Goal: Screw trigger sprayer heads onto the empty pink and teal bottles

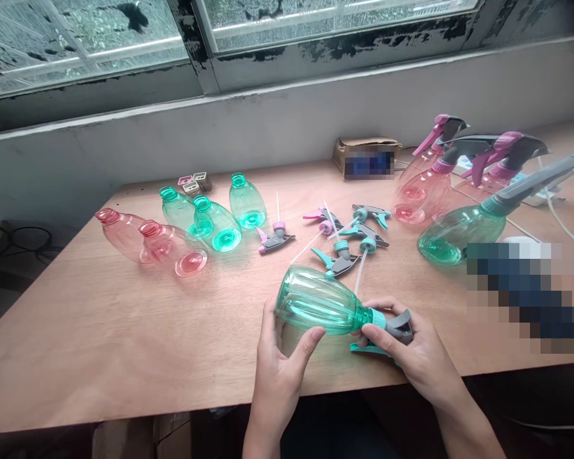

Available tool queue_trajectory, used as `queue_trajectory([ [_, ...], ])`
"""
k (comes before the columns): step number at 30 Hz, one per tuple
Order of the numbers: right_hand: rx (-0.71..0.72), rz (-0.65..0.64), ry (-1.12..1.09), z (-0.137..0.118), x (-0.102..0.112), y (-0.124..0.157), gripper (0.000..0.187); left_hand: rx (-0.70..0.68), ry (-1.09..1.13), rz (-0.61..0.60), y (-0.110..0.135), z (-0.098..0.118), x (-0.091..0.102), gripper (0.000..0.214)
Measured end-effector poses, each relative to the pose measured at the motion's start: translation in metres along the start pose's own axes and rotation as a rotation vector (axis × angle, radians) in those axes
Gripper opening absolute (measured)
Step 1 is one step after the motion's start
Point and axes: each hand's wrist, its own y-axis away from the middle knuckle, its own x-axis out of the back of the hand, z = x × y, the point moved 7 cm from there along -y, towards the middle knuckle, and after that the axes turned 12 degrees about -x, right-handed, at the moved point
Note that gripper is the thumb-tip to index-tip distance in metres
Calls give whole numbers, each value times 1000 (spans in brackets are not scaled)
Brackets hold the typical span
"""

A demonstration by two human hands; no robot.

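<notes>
Ribbed teal bottle point(316, 306) held on its side over the near edge of the plywood surface point(124, 331).
Its translucent, fluted plastic body is clasped in the grip of the left hand point(280, 363) — thumb across the front, fingers behind; the grey-and-teal trigger head point(395, 325) at its neck is grasped by the right hand point(411, 354). Loose trigger heads point(347, 239) with thin white dip tubes are scattered just beyond.
</notes>
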Motion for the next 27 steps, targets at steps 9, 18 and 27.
queue_trajectory([
  [9,13,10,-5,-1,-1,0,38,-14,-2,-4,-1,1,0,51],
  [18,27,1,-24,-2,-1,-1,39,-22,9,31,0,5,-1,50],
  [27,28,-15,-20,-3,-3,-1,39,-32,7,-5,-1,4,-1,48],
])
